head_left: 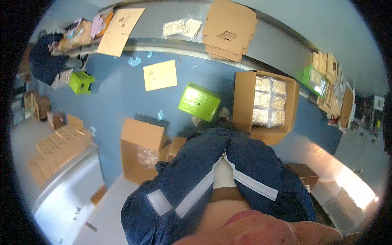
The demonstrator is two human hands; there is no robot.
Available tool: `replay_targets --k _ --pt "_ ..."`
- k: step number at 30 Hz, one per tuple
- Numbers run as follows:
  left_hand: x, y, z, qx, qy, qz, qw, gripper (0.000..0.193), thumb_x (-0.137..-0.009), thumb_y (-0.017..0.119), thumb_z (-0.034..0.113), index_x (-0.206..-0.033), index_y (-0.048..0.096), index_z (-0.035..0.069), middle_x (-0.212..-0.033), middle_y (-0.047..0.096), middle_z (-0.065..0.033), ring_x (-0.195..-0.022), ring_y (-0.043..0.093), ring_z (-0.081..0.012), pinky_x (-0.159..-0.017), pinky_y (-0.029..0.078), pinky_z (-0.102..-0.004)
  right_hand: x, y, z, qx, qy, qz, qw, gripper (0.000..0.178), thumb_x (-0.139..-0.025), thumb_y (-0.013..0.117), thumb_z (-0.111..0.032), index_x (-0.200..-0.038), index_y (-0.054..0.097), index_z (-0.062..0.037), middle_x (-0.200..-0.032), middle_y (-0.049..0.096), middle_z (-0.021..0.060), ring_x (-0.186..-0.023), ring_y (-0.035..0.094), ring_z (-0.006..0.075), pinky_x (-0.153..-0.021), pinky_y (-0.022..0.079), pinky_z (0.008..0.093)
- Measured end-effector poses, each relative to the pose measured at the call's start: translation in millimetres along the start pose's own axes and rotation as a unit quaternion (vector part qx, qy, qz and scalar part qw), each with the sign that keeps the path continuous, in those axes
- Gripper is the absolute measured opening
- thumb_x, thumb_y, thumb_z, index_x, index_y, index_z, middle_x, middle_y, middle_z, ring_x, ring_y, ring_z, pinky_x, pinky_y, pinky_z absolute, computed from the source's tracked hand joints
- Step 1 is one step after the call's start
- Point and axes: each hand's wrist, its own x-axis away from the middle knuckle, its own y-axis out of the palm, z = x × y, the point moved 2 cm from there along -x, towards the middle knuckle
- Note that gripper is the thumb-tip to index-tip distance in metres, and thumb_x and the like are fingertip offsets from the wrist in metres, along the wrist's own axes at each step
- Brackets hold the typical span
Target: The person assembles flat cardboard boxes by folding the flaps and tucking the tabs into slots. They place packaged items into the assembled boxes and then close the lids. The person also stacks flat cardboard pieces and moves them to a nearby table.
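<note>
Neither of my hands shows; my dark blue jacket sleeves hang down and hide where they are. Just ahead of my feet stands a green plastic stool (199, 102) with small holes in its top. To its right, a large open cardboard box (242, 96) holds several clear bags (269, 102) of pale pieces, set in rows. Left of my legs is another open cardboard box (141, 132), with some clear-wrapped things inside it. A yellowish sheet (160, 75) lies on the blue floor beyond the stool.
A long grey bench (281, 51) crosses the far side, bearing flattened cardboard boxes (228, 26) and two clear bags (182, 27). At far left a person (47, 57) bends near another green stool (81, 82). Upright cartons (61, 147) line the left; a green bin (315, 79) sits at right.
</note>
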Motion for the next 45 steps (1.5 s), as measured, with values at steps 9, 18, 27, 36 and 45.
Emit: replay_targets --k 9,18,27,36,45 --pt "28.7 -81.4 101.3 0.037 -0.072 0.067 0.994 0.026 -0.095 0.057 0.027 -0.106 0.064 0.004 -0.094 0.066 -0.0193 -0.09 0.064 -0.039 -0.079 0.05 -0.0482 -58.6 -47.4 10.2 -0.012 0.067 0.01 0.998 0.035 -0.096 0.061 -0.035 -0.115 0.067 -0.007 -0.101 0.07 0.014 -0.091 0.067 0.0308 -0.081 0.051 0.0438" --pt "132.8 -139.8 267.5 -0.019 -0.217 0.169 0.961 0.024 -0.095 0.057 0.025 -0.105 0.063 0.004 -0.093 0.065 -0.0182 -0.088 0.063 -0.0388 -0.078 0.05 -0.0481 -192.4 -158.8 -1.8 -0.037 0.05 -0.023 0.998 0.039 -0.096 0.06 -0.038 -0.117 0.066 -0.0054 -0.103 0.069 0.0157 -0.095 0.066 0.0331 -0.085 0.05 0.0455" --pt "195.2 -182.9 400.8 -0.005 -0.314 0.231 0.921 0.022 -0.095 0.057 0.024 -0.104 0.062 0.004 -0.092 0.064 -0.0171 -0.086 0.062 -0.0387 -0.076 0.05 -0.0481 -219.7 -286.2 -82.0 -0.034 0.204 -0.02 0.978 0.057 -0.096 0.06 -0.04 -0.138 0.048 -0.0047 -0.119 0.061 0.0257 -0.111 0.059 0.0406 -0.098 0.046 0.0482" --pt "-68.8 -239.5 423.4 -0.059 -0.227 0.032 0.971 0.02 -0.095 0.057 0.022 -0.103 0.061 0.004 -0.091 0.063 -0.016 -0.084 0.061 -0.0385 -0.075 0.05 -0.0481 -242.3 -260.2 -57.7 -0.075 0.265 0.082 0.958 0.055 -0.096 0.063 -0.034 -0.138 0.048 -0.0027 -0.125 0.057 0.0229 -0.115 0.056 0.0345 -0.099 0.045 0.0443" --pt "-481.4 -166.1 492.9 -0.167 0.116 -0.345 0.916 0.018 -0.095 0.057 0.02 -0.102 0.059 0.004 -0.09 0.062 -0.015 -0.082 0.061 -0.0384 -0.073 0.05 -0.048 -378.4 -330.2 20.5 0.008 0.237 0.185 0.954 0.053 -0.096 0.065 -0.028 -0.138 0.047 -0.0007 -0.131 0.053 0.0201 -0.12 0.052 0.0284 -0.101 0.044 0.0405"
